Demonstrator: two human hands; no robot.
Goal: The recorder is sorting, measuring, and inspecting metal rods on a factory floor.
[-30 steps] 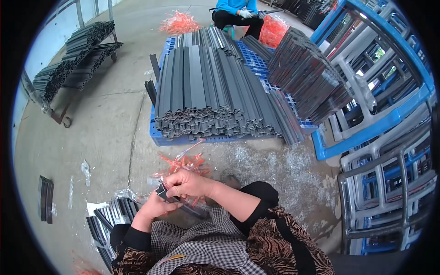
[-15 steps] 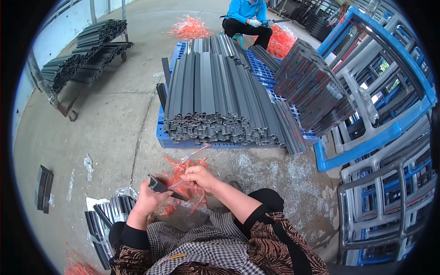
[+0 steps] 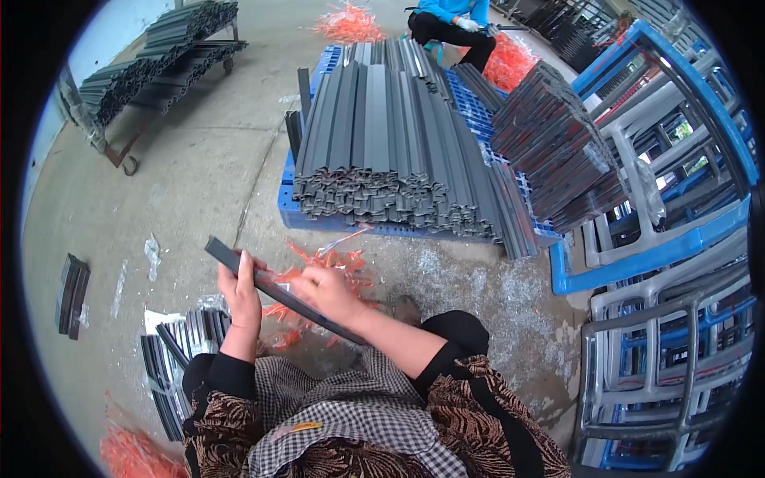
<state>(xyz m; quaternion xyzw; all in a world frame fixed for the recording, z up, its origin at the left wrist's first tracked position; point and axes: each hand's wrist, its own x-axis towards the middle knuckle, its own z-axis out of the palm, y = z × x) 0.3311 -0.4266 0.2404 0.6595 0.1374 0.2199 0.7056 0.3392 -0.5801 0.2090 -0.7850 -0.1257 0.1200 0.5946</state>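
Observation:
My left hand [image 3: 241,295] is closed round a dark grey plastic profile strip [image 3: 307,311], which slants from upper left down to the right beneath my right forearm. Its far end sticks out beyond my left fingers. Just over the middle of the strip, my right hand [image 3: 328,296] is closed and slightly blurred. A thin reddish film strip [image 3: 275,278] runs between the profile and my right fingertips. Below both hands, a loose heap of orange film shreds [image 3: 351,263] lies on the floor, partly hidden by my arm and the profile.
Ahead, a blue pallet [image 3: 319,217] bears a big stack of grey profiles [image 3: 374,119]. Short profiles [image 3: 163,374] lie by my left knee, near more orange shreds [image 3: 135,450]. Blue and grey frames [image 3: 677,239] stand at right. A seated person [image 3: 454,24] in blue works beyond.
My left hand has risen and turned the profile, so more of its length shows. My right hand has shifted slightly down along it. The whole view has tilted a little.

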